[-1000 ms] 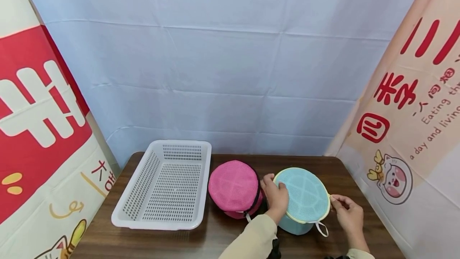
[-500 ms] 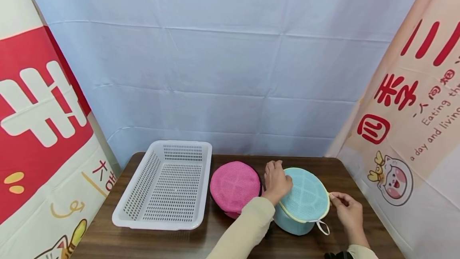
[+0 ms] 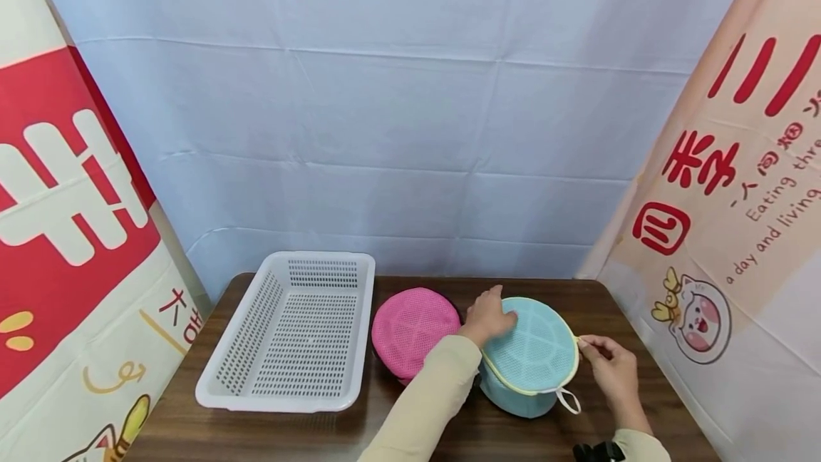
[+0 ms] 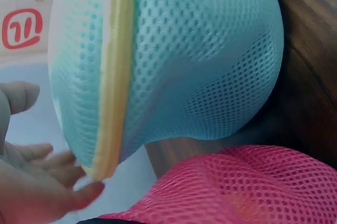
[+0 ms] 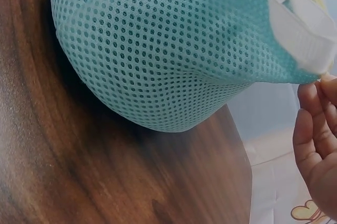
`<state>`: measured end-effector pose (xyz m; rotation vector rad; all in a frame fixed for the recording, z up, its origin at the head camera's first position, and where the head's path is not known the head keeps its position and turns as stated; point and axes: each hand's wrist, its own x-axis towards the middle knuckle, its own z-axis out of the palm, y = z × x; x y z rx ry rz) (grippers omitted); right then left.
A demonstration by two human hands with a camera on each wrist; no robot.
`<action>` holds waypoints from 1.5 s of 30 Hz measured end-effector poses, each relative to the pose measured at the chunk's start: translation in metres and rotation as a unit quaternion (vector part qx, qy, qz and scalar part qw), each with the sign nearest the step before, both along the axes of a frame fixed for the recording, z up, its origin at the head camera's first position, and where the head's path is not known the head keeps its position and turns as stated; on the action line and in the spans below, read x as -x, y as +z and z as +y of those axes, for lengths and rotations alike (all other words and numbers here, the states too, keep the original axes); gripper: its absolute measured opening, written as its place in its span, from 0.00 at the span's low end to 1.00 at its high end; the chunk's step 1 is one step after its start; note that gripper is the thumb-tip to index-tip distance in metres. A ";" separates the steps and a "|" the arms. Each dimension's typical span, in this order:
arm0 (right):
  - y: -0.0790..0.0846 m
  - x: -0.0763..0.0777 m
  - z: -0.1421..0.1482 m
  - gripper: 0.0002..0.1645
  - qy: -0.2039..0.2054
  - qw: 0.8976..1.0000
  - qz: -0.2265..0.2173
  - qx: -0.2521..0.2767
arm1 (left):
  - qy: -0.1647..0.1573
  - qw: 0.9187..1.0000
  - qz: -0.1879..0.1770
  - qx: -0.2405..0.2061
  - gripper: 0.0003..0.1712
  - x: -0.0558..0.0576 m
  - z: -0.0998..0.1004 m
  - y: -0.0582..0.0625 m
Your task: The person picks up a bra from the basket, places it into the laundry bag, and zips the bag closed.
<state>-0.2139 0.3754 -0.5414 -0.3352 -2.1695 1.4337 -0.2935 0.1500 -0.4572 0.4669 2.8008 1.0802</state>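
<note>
A light-blue mesh laundry bag (image 3: pixel 537 348) with a yellow zipper trim round its lid stands upright on the table. My right hand (image 3: pixel 612 369) pinches its yellow edge at the right side, close to a white loop (image 3: pixel 568 401); the right wrist view shows thumb and fingertips meeting at that corner. At the opposite rim is my left hand (image 3: pixel 489 317), thumb and fingers spread around the trim, as the left wrist view shows. Left of it stands a pink mesh laundry bag (image 3: pixel 415 330), partly covered by the left sleeve.
A white plastic basket (image 3: pixel 367 334) with slotted walls stands at the left on the dark wooden table (image 3: pixel 308 440). A pale-blue cloth (image 3: pixel 398 127) hangs behind, and printed cloths flank both sides.
My left hand has moved back along the blue bag's left rim, its sleeve now covering part of the pink bag. The right hand keeps its pinch at the right edge.
</note>
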 end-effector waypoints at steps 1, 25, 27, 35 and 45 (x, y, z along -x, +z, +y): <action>0.000 0.000 0.000 0.15 0.006 1.000 0.008 0.006 | -0.004 1.000 -0.003 -0.005 0.32 0.001 0.000 0.001; 0.039 -0.013 -0.026 0.15 -0.019 0.998 -0.061 -0.027 | 0.011 0.997 0.004 -0.070 0.12 -0.003 0.003 -0.001; 0.036 -0.012 -0.025 0.15 -0.017 0.998 -0.050 -0.030 | 0.016 0.997 0.007 -0.076 0.09 -0.005 0.004 -0.001; 0.001 0.001 -0.002 0.16 0.039 0.999 0.008 0.016 | 0.051 0.993 0.024 -0.107 0.10 -0.010 0.009 -0.008; 0.024 -0.013 -0.017 0.18 0.010 1.000 -0.020 -0.018 | 0.103 0.980 0.012 -0.173 0.06 -0.014 0.015 -0.014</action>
